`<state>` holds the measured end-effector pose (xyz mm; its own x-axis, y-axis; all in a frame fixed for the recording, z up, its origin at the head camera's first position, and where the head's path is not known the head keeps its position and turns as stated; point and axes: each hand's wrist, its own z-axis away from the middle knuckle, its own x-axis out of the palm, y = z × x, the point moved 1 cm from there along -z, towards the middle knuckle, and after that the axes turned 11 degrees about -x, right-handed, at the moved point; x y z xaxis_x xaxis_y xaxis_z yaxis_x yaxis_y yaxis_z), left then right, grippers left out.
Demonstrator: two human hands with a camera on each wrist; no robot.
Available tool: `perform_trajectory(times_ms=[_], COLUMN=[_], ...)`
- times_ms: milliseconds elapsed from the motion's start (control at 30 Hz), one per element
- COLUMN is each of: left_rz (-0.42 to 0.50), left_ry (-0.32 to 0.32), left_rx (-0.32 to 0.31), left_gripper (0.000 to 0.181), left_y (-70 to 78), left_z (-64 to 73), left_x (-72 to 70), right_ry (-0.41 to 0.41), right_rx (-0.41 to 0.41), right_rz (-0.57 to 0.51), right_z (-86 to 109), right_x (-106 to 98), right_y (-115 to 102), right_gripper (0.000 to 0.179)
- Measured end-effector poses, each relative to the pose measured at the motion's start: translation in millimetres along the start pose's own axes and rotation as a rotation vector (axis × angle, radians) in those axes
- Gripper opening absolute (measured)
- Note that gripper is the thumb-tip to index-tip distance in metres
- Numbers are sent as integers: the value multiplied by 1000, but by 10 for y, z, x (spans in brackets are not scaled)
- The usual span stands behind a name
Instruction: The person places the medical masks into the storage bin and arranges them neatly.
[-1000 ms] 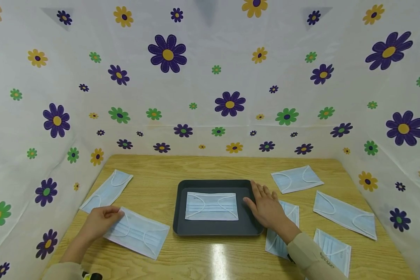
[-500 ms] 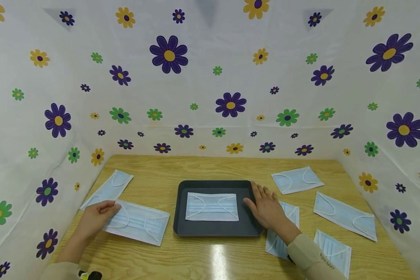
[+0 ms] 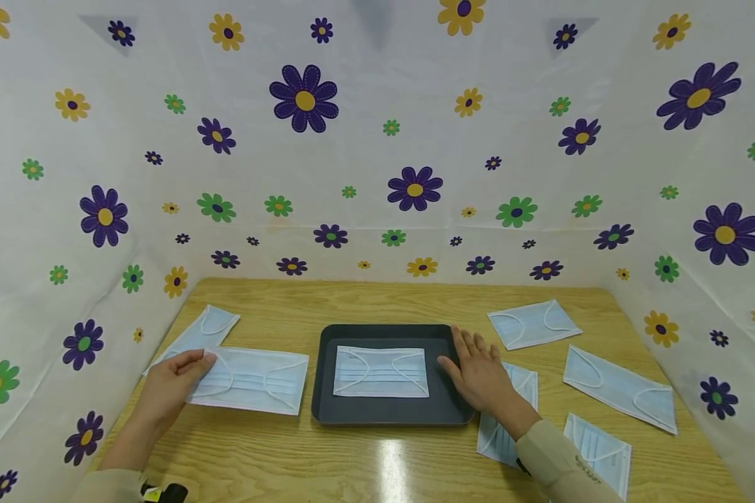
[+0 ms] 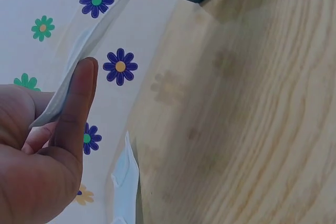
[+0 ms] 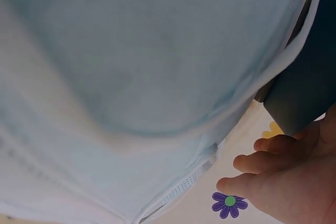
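Note:
My left hand [image 3: 173,388] pinches the left end of a light blue face mask [image 3: 258,381] between thumb and fingers. In the left wrist view this mask [image 4: 79,56] is seen edge-on, raised above the table. A dark grey tray [image 3: 390,412] stands to its right, with another face mask [image 3: 380,372] lying flat inside. My right hand [image 3: 481,370] rests with straight fingers against the tray's right edge. Under the right forearm lies a partly hidden mask [image 3: 525,381]. The right wrist view is largely filled by a close, blurred mask [image 5: 131,66], beside the fingers [image 5: 262,161].
One more mask [image 3: 217,325] lies at the table's left edge, partly behind the held one. To the right lie several others, including a back mask [image 3: 535,323], a mask by the edge [image 3: 619,388] and a front mask [image 3: 598,447]. Flowered white cloth [image 3: 352,154] walls in the wooden table [image 3: 352,461].
My left hand has raised the pinched mask and turned it from slanting to nearly level, its right end swinging up and away. The right hand and tray have stayed put.

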<state>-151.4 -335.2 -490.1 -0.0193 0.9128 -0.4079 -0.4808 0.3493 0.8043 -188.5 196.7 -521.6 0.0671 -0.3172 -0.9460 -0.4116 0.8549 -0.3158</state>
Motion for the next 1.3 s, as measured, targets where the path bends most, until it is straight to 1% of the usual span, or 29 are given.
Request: perform_trajectory(times_ms=[167, 367, 500, 633, 867, 1067, 1200, 1300], left_rz=[45, 127, 177, 217, 250, 260, 262, 263], left_ry=[-17, -27, -26, -22, -8, 10, 24, 46], left_rx=[-20, -1, 7, 28, 82, 109, 114, 106], left_gripper=[81, 74, 70, 65, 54, 47, 43, 41], left_y=[100, 218, 272, 325, 431, 503, 559, 612], left_z=[33, 90, 101, 105, 103, 102, 97, 97], left_x=[61, 202, 314, 420, 632, 823, 939, 1019], right_ry=[11, 16, 21, 28, 25, 25, 23, 22], right_rx=[-5, -7, -11, -17, -11, -11, -10, -6], right_rz=[33, 46, 50, 52, 46, 34, 37, 35], right_z=[-7, -15, -17, -19, -13, -8, -7, -7], right_x=[-4, 10, 22, 26, 35, 42, 51, 47], right_y=[2, 4, 12, 17, 21, 24, 36, 38], right_gripper=[76, 76, 76, 76, 75, 76, 77, 77])
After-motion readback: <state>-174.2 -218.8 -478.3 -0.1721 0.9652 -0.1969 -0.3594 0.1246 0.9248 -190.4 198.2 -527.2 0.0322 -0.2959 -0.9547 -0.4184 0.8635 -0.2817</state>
